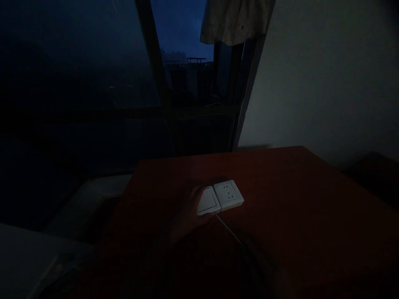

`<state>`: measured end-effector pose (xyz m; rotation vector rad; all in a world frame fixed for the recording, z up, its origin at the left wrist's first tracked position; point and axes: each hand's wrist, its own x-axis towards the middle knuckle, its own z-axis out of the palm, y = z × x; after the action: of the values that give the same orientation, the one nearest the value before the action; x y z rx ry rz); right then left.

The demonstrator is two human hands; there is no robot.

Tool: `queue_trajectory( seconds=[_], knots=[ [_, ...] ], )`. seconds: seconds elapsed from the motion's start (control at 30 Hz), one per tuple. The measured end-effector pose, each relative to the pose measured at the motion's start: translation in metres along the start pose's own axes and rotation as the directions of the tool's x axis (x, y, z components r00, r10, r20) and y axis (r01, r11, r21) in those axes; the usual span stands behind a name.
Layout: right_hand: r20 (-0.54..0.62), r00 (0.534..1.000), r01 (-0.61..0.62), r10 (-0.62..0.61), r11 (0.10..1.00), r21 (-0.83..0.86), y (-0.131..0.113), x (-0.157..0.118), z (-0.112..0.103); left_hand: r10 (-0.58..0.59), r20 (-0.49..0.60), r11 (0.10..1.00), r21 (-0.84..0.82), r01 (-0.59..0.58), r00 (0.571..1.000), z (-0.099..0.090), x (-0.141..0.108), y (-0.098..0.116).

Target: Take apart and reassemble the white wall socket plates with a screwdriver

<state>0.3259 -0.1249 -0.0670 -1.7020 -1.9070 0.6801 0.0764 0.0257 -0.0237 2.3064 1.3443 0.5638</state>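
My left hand [187, 211] is closed on a white wall switch [208, 201], fingers over its far left side and thumb along the near edge. A white wall socket [229, 194] with several dark slots lies right up against the switch. My right hand [258, 261], very dim, is wrapped round the handle end of a screwdriver [228, 228]. The screwdriver's thin shaft slants up to the left, and its tip meets the near edge of the switch by the left thumb. Deep shadow hides the handle and most right-hand fingers.
Both plates rest on a reddish-brown table [280, 178]. Behind it stands a dark-framed window [165, 91], with a short curtain [237, 20] at the top. A pale wall [318, 83] rises at the right. The room is very dark.
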Motion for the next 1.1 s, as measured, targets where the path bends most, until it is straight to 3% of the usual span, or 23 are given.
queue_trajectory(
  seconds=[0.27, 0.4, 0.57, 0.7, 0.93, 1.1],
  knots=[
    [-0.044, 0.999, -0.026, 0.023, 0.997, -0.069, -0.014, 0.007, 0.005, 0.018, -0.01, 0.999, -0.036, -0.018, 1.0, 0.003, 0.0, -0.005],
    [-0.011, 0.999, -0.048, 0.047, 0.996, -0.073, -0.02, 0.008, 0.009, 0.019, -0.024, 1.0, -0.013, -0.019, 1.0, 0.004, 0.001, -0.005],
    [0.024, 0.979, -0.202, 0.201, 0.971, 0.129, -0.027, 0.012, 0.007, 0.001, -0.036, 0.999, -0.04, -0.002, 0.999, 0.004, 0.002, -0.006],
    [0.053, 0.971, -0.235, 0.231, 0.91, 0.341, -0.027, 0.015, 0.006, 0.009, -0.014, 0.998, -0.06, -0.009, 1.0, 0.005, 0.001, -0.007],
    [0.069, 0.971, -0.24, 0.23, 0.903, 0.356, -0.044, 0.02, -0.001, 0.012, 0.01, 0.992, -0.127, -0.011, 1.0, 0.008, -0.001, -0.004],
    [0.065, 0.965, -0.259, 0.253, 0.89, 0.375, -0.042, 0.015, -0.003, 0.007, -0.019, 0.975, -0.22, -0.011, 1.0, -0.007, 0.0, 0.003]
  ],
)
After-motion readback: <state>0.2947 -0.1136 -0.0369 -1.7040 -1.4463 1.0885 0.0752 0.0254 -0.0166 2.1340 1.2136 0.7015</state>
